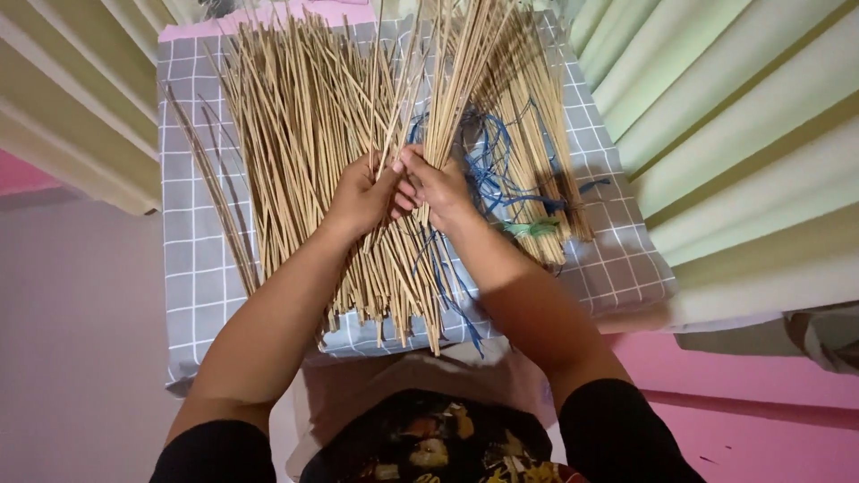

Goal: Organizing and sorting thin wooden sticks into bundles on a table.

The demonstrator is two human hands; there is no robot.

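Bamboo sticks [304, 134] on checked cloth [192, 268], left hand [358, 197], right hand [438, 183], each grip pinching sticks

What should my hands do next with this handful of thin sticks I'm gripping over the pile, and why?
Probably square up the handful first. The left hand and right hand both grip it above the loose pile of sticks on the checked cloth, and the sticks still fan out unevenly at the top. Blue string lies just beside the right hand, within easy reach afterwards.

sticks [304, 134] crowd cloth [192, 268], left strip bare
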